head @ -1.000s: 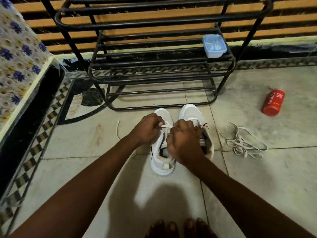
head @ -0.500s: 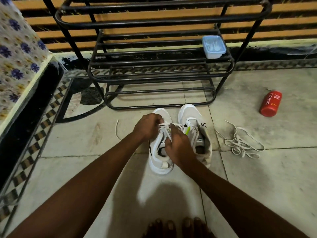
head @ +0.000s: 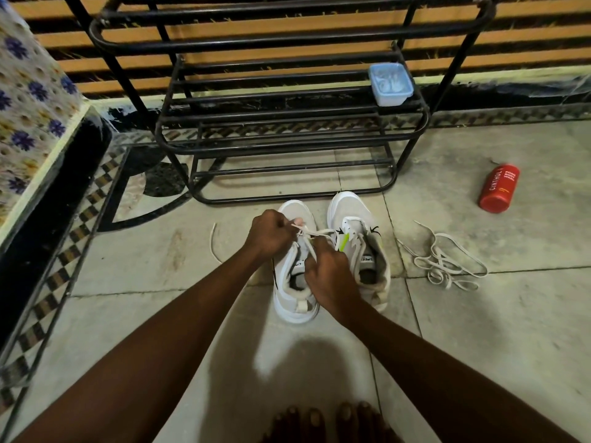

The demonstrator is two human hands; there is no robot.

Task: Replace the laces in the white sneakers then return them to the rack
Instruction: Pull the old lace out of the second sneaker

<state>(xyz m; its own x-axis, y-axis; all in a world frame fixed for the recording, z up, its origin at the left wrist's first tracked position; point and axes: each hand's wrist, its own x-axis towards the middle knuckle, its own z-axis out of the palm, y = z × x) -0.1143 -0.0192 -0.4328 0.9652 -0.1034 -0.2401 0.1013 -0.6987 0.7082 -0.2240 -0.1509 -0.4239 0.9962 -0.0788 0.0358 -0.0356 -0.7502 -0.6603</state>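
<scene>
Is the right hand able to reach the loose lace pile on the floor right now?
Probably not yet: the right hand pinches the lace on the left sneaker. Once it lets go, only the right sneaker stands before the lace pile.

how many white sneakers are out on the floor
2. The left sneaker stands on the floor, its lace held by the left hand and right hand. The right sneaker stands just beside it, no lace visible. None looks hidden.

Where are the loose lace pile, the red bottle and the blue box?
loose lace pile (head: 436,266), head view, middle of tangle.
red bottle (head: 499,188), head view, labelled side.
blue box (head: 390,80), head view, lid.
</scene>
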